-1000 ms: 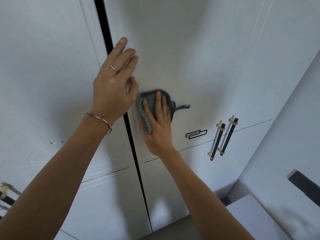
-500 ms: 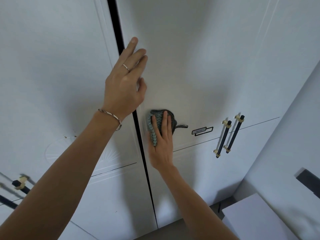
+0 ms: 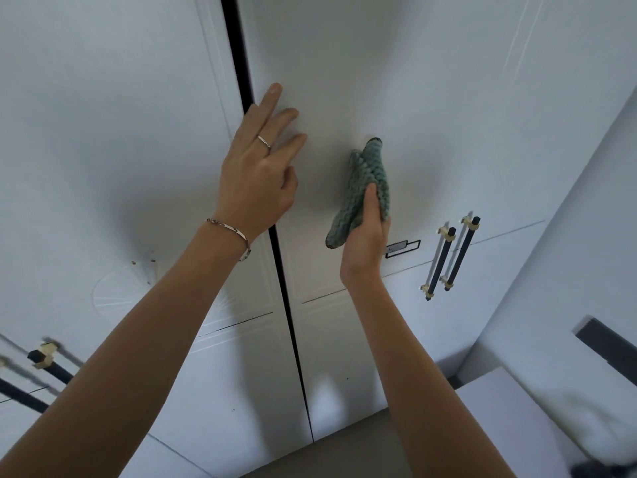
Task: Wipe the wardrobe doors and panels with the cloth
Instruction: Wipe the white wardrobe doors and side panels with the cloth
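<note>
Cloth [image 3: 365, 188] now lifted edge-on, gripped above the right hand [image 3: 365, 243]

Left hand [image 3: 256, 174] raised, fingers [image 3: 272, 98] spread; right hand [image 3: 367, 232] upright, its fingers seemingly curled shut.

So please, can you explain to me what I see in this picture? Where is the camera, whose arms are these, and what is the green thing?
There is no machine here. A person wears one wide-angle camera on the head, so you look forward along that person's own two bare arms.

In front stands a white wardrobe with a dark gap between two doors and a pair of dark bar handles on the right.

The left hand, with a ring and a bracelet, is open with its fingers on the door beside the gap. The right hand grips a green knitted cloth, bunched up in front of the door. Whether the cloth touches the door, I cannot tell.
</note>
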The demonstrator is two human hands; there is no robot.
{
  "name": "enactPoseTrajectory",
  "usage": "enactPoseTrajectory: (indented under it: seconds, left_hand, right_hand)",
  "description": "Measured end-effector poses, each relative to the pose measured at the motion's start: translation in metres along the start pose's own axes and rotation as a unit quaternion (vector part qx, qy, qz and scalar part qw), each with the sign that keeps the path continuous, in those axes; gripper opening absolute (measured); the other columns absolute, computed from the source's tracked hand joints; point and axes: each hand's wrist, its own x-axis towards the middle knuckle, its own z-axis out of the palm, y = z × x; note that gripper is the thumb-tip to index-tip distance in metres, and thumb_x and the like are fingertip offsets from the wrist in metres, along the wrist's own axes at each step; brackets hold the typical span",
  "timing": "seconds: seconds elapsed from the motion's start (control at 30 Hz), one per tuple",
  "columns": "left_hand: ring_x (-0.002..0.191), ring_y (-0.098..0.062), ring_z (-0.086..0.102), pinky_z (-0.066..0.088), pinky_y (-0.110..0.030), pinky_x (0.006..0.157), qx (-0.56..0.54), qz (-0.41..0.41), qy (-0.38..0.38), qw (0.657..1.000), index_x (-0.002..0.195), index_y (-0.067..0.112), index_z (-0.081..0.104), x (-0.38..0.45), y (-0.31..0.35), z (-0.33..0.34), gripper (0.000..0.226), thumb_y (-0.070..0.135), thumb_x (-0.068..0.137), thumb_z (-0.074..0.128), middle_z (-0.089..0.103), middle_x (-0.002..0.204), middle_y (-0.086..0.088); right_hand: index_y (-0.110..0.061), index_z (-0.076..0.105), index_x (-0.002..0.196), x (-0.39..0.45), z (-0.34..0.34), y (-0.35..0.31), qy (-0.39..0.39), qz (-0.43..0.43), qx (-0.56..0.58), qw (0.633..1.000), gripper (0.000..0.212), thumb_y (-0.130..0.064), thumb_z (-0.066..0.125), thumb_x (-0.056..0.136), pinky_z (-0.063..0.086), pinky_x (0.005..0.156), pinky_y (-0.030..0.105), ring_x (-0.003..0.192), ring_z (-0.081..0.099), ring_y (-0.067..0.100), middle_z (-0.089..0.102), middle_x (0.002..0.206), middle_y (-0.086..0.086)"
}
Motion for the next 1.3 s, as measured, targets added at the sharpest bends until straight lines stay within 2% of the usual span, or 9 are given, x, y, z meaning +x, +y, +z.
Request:
enactPoseTrajectory:
  seconds: [0.2,0.37,0.53,0.67,0.73,0.83,0.93,1.1,1.3]
  left_hand:
    - [0.144,-0.041,0.046,0.028,-0.066,0.121,-0.006,0.017,-0.003,1.0,0.107,0.004,0.076,-0.027,0.016,0.024,0.029,0.001,0.08,0.067,0.064,0.136,-0.018]
    - [0.132,-0.034,0.059,0.043,-0.049,0.109,-0.086,0.019,-0.008,0.996,0.107,0.005,0.075,-0.068,0.038,0.052,0.027,0.0,0.082,0.066,0.07,0.126,-0.014]
    - [0.108,-0.035,0.064,0.045,-0.043,0.094,-0.165,-0.037,-0.096,0.981,0.125,0.007,0.07,-0.111,0.059,0.076,0.04,0.007,0.085,0.064,0.072,0.115,-0.011]
    - [0.097,-0.033,0.067,0.055,-0.046,0.086,-0.25,-0.078,-0.173,0.949,0.135,0.006,0.062,-0.139,0.078,0.091,0.048,0.01,0.087,0.062,0.071,0.11,-0.009]
    - [0.094,-0.03,0.067,0.055,-0.045,0.083,-0.275,-0.089,-0.191,0.938,0.135,0.007,0.062,-0.151,0.085,0.097,0.047,0.011,0.088,0.062,0.071,0.109,-0.008]
    - [0.094,-0.025,0.067,0.053,-0.037,0.078,-0.305,-0.113,-0.21,0.922,0.134,0.01,0.062,-0.169,0.092,0.107,0.044,0.013,0.09,0.062,0.07,0.112,-0.006]
    - [0.095,-0.021,0.067,0.055,-0.037,0.075,-0.327,-0.141,-0.232,0.905,0.135,0.011,0.06,-0.19,0.099,0.118,0.044,0.014,0.091,0.061,0.069,0.116,-0.004]
    - [0.093,-0.021,0.067,0.059,-0.047,0.074,-0.327,-0.165,-0.267,0.891,0.135,0.011,0.059,-0.229,0.108,0.141,0.043,0.015,0.091,0.059,0.068,0.115,-0.003]
    - [0.099,-0.028,0.066,0.054,-0.042,0.084,-0.273,-0.127,-0.265,0.916,0.131,0.007,0.064,-0.289,0.122,0.184,0.038,0.006,0.093,0.062,0.071,0.111,-0.01]
  right_hand:
    - [-0.028,0.056,0.122,-0.015,-0.03,0.018,0.068,0.086,0.091,0.99,0.017,-0.033,0.054,0.105,0.046,0.113,0.051,0.13,0.058,0.025,0.062,0.136,0.004]
    - [-0.023,0.06,0.125,-0.034,-0.062,0.039,0.108,0.098,0.093,0.985,0.022,-0.031,0.053,0.106,0.057,0.099,0.043,0.111,0.069,0.02,0.07,0.124,0.005]
    - [-0.01,0.054,0.137,-0.05,-0.104,0.061,0.189,0.126,0.074,0.971,0.042,-0.019,0.067,0.098,0.057,0.097,0.051,0.119,0.066,0.037,0.067,0.13,0.02]
    - [-0.01,0.064,0.12,-0.066,-0.139,0.073,0.23,0.116,0.042,0.965,0.025,-0.013,0.066,0.095,0.057,0.082,0.043,0.102,0.068,0.034,0.07,0.116,0.023]
    - [-0.015,0.064,0.108,-0.074,-0.154,0.076,0.267,0.113,0.04,0.956,0.011,-0.01,0.063,0.098,0.057,0.089,0.047,0.101,0.068,0.033,0.072,0.114,0.021]
    - [-0.019,0.062,0.107,-0.082,-0.177,0.081,0.335,0.115,0.036,0.934,0.011,-0.013,0.065,0.098,0.054,0.103,0.054,0.11,0.07,0.034,0.073,0.118,0.018]
    - [-0.016,0.062,0.114,-0.089,-0.2,0.092,0.365,0.108,0.032,0.924,0.016,-0.014,0.065,0.098,0.052,0.105,0.055,0.117,0.068,0.036,0.071,0.123,0.019]
    - [-0.022,0.065,0.107,-0.086,-0.24,0.129,0.393,0.113,0.005,0.913,0.011,-0.015,0.065,0.098,0.051,0.106,0.055,0.118,0.067,0.031,0.072,0.123,0.012]
    - [-0.025,0.06,0.102,-0.072,-0.294,0.229,0.382,0.149,-0.003,0.912,0.012,-0.014,0.064,0.099,0.048,0.111,0.05,0.124,0.063,0.027,0.069,0.117,0.001]
